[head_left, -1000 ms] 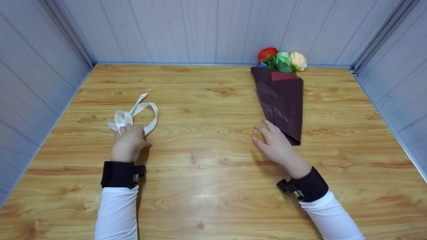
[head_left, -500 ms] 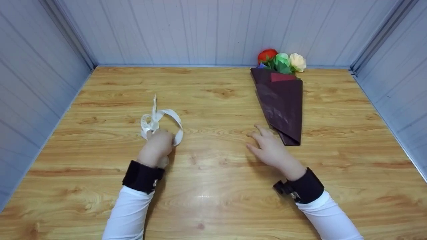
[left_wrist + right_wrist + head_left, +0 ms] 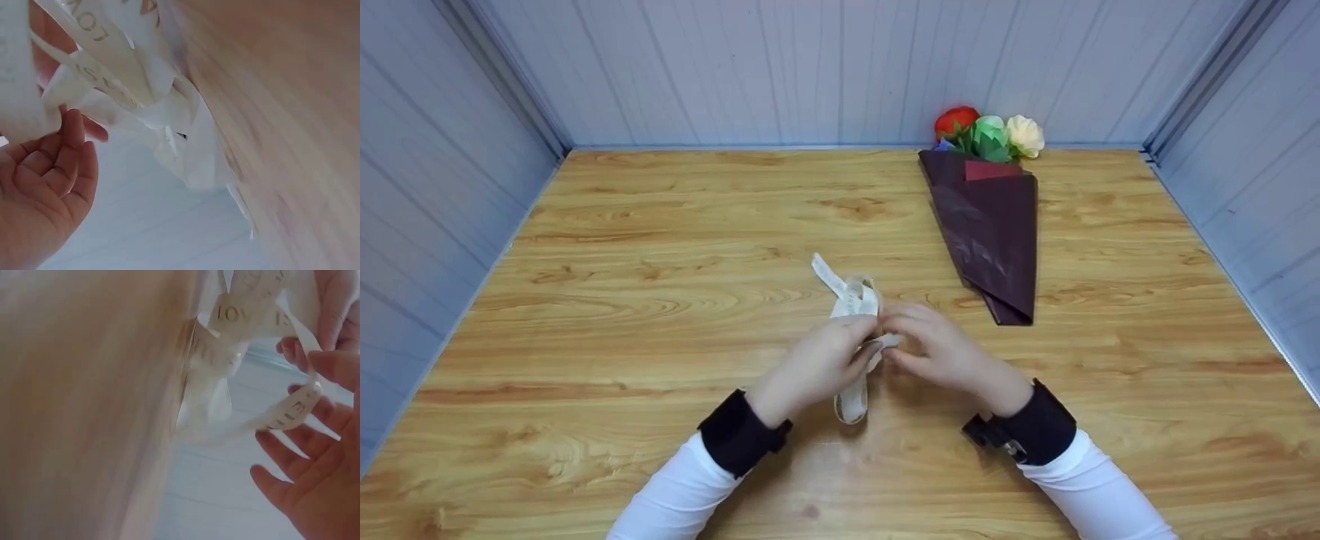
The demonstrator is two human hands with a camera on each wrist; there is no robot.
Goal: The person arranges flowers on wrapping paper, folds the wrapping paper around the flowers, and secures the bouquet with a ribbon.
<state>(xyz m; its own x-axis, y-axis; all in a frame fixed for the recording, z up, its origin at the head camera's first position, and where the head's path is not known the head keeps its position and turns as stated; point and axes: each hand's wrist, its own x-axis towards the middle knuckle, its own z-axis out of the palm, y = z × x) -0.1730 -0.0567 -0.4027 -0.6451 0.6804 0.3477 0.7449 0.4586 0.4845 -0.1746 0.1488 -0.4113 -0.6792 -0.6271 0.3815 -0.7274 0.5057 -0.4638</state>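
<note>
A cream ribbon (image 3: 852, 401), looped and bunched, is held between both hands near the middle of the table. Gold lettering shows on the ribbon (image 3: 230, 318) in the right wrist view. My left hand (image 3: 825, 360) grips the ribbon with curled fingers; bunched loops hang beyond the left hand (image 3: 50, 185) in its wrist view. Opposite it, my right hand (image 3: 941, 352) has a strand between thumb and forefinger. The other fingers of the right hand (image 3: 315, 478) are spread behind that strand. Part of the ribbon is hidden by the left hand.
A bouquet wrapped in dark maroon paper (image 3: 994, 240) lies at the back right, its narrow end toward me. Its red flower (image 3: 956, 120), green flower (image 3: 990, 133) and cream flower (image 3: 1024, 136) are at the back wall (image 3: 780, 67). Wood-grain table (image 3: 660, 225) surrounds the hands.
My left hand has carried the ribbon from the left to the table's middle. My right hand has moved slightly left and taken a strand between thumb and forefinger. The bouquet has stayed put.
</note>
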